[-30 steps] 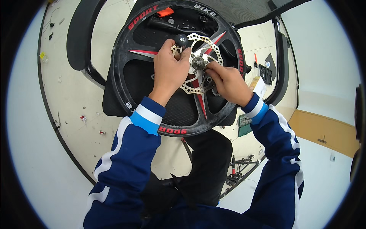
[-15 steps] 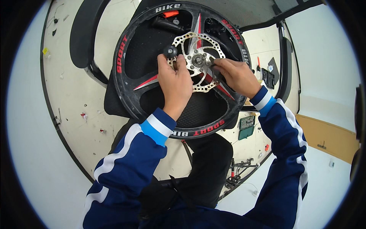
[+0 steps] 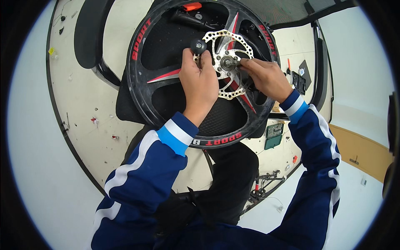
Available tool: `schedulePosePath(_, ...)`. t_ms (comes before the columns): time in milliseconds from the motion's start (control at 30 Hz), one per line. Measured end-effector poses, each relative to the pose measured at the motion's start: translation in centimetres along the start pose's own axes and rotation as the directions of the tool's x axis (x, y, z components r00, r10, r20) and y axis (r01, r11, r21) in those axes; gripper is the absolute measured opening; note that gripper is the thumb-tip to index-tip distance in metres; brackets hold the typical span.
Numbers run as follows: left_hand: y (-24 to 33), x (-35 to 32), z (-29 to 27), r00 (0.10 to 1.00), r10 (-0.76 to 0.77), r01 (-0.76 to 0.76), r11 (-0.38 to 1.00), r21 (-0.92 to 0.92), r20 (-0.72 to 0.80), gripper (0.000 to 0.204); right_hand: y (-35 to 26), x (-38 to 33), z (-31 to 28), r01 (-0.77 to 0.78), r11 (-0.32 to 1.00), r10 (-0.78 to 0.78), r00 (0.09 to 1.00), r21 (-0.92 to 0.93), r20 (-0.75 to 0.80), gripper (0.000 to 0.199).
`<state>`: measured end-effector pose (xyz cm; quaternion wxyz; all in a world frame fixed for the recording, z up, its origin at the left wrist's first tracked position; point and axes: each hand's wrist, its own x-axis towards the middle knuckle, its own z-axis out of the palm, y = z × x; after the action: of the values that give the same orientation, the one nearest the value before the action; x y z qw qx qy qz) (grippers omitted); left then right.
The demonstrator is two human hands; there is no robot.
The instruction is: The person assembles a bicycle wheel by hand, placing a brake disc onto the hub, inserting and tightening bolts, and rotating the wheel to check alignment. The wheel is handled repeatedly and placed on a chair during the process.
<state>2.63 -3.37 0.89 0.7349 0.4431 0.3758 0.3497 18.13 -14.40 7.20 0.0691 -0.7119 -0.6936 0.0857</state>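
A black spoked bike wheel (image 3: 139, 89) lies across my lap and the seat, its silver brake disc (image 3: 248, 48) facing up. Left of the disc, my left hand (image 3: 199, 83) is closed, thumb and fingers pinching a part with a round black knob (image 3: 198, 46) on top. The rest of that part is hidden by the fingers. To the right, my right hand (image 3: 266, 77) pinches a small, dark metal piece (image 3: 236, 63), its tip at the hub axle (image 3: 228, 63) in the disc's centre. What kind of piece it is I cannot make out.
A black tool handle (image 3: 189, 18) and an orange piece (image 3: 192, 6) show between the spokes. Black chair armrests (image 3: 89, 33) flank the wheel. On the floor are a green case (image 3: 273, 136), a black tool case (image 3: 298, 82), scattered bits and a bike frame (image 3: 266, 181).
Both hands and the wheel have shifted slightly right in view. The small piece in my right hand has come from beside the hub to the axle. My left hand still pinches the knobbed part.
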Motion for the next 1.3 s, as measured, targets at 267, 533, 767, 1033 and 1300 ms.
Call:
schedulePosePath(267, 0.0, 0.5, -0.3, 0.996, 0.072, -0.077, 0.988, 0.13, 0.045, 0.013, 0.9, -0.3, 0.4, 0.148, 0.989, -0.147, 0.988, -0.024, 0.043, 0.028)
schedulePosePath(533, -0.4, 0.2, 0.1, 0.982, 0.185, -0.19, 0.963, 0.193, 0.046, 0.014, 2.0, -0.1, -0.1, 0.279, 0.953, -0.271, 0.959, -0.118, 0.077, 0.038)
schedulePosePath(767, -1.5, -0.1, 1.1, 0.936, 0.325, -0.29, 0.929, 0.232, -0.134, 0.016, 0.0, -1.2, 2.1, 0.075, 0.997, -0.078, 0.991, -0.032, -0.105, 0.039)
schedulePosePath(1033, -2.2, -0.1, 1.3, 0.942, 0.262, -0.227, 0.958, 0.178, -0.21, 0.017, -4.1, -1.3, 4.5, -0.257, 0.966, 0.235, 0.913, -0.021, -0.334, 0.026)
schedulePosePath(1300, -1.3, -0.2, 0.7, 0.981, 0.044, -0.054, 0.997, -0.048, -0.186, 0.018, -4.0, -1.5, -2.3, -0.402, 0.878, 0.476, 0.798, 0.26, -0.371, 0.009)
